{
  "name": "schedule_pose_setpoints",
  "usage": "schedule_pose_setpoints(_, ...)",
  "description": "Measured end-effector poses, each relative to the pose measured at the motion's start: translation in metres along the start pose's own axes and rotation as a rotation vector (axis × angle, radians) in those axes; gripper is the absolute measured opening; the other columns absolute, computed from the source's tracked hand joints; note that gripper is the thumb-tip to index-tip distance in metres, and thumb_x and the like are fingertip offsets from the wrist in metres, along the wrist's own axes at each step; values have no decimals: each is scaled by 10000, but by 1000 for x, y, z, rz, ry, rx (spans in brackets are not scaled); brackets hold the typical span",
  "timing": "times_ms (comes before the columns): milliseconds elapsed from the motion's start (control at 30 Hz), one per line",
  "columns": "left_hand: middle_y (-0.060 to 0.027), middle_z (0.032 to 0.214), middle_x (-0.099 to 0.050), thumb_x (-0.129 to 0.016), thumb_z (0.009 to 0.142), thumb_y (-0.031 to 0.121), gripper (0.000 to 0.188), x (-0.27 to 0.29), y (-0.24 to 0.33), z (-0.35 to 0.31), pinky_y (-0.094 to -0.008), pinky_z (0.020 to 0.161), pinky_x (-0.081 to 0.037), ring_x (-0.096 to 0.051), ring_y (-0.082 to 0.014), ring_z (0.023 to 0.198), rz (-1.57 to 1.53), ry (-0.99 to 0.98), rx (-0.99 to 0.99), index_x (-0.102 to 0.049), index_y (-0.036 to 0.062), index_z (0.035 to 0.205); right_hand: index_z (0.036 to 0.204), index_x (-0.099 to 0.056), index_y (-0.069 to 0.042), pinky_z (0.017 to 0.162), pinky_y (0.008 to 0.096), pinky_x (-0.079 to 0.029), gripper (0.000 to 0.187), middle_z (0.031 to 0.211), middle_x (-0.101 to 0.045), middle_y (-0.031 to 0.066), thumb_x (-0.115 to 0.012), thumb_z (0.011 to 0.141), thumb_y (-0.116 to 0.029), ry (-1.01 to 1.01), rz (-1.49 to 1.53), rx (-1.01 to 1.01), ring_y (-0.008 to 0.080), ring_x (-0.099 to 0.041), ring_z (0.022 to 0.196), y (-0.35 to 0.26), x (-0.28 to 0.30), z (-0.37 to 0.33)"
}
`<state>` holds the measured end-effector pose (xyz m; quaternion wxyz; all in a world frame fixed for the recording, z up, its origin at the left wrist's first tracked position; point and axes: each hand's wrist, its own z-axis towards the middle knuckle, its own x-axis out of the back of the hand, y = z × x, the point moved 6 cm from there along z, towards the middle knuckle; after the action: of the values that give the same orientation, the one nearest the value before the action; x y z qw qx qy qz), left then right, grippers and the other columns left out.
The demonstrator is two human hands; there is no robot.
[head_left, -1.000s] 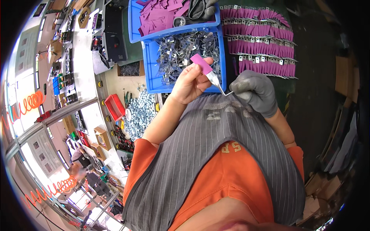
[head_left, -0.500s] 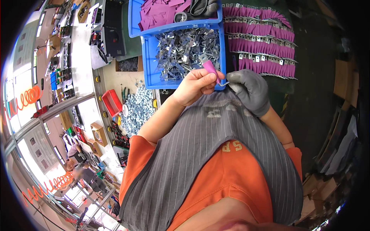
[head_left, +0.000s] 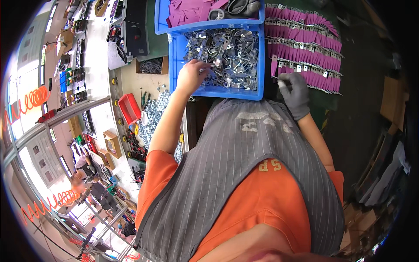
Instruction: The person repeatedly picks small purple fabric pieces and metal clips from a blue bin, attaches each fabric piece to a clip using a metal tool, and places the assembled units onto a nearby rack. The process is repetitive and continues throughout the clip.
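where bin rim (head_left: 261, 59) frames left hand (head_left: 190, 77), right hand (head_left: 296, 96) beside bracket row (head_left: 321, 80) (grips unclear)

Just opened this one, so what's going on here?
A person's bare left hand is over loose metal brackets in a blue bin. The gloved right hand is by the near end of the rows of purple-covered brackets; its exact grip is unclear. Flat purple pieces lie in the upper blue bin.
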<state>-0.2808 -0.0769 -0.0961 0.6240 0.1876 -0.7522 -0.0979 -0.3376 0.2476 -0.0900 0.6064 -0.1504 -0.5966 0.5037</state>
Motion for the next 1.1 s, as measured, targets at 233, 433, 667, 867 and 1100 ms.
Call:
schedule_pose_setpoints(233,-83,937,-621,-696,772,233,224,-32,2,13,-407,764,-511,-635,-305,879,207,-185,-113,-672,159,982,938,-622,-94,714,401,-491,177,867,-638,102,-631,790,-190,-255,-278,-269,285,-627,816,69,-52,-24)
schedule_pose_setpoints(433,-90,927,-594,-760,714,258,390,-9,20,27,-420,756,-515,-622,-321,904,121,134,-34,-570,119,1025,952,-596,-85,665,372,-493,230,800,-627,80,-686,767,-187,-275,-191,-446,242,-628,731,67,-43,-16)
schedule_pose_setpoints(667,-53,936,-603,-696,781,249,174,-41,18,43,-413,732,-518,-633,-297,873,177,1,-145,-670,197,945,938,-588,-75,612,330,-487,221,733,-601,65,-695,785,-192,-117,167,-307,201,-608,657,25,-38,9)
schedule_pose_setpoints(867,-63,929,-620,-655,804,203,110,-16,13,46,-407,749,-508,-630,-304,870,110,146,-78,-675,168,907,1015,-602,-118,802,384,-464,225,872,-621,38,-635,807,-197,-190,-177,314,231,-590,860,-51,-51,52)
schedule_pose_setpoints(1100,-62,867,-646,-646,799,184,90,-6,12,47,-404,704,-511,-638,-294,829,7,175,-28,-672,146,876,1154,-644,-200,833,412,-465,313,1082,-646,86,-493,883,-234,-787,-694,147,267,-610,1043,-57,-153,80)
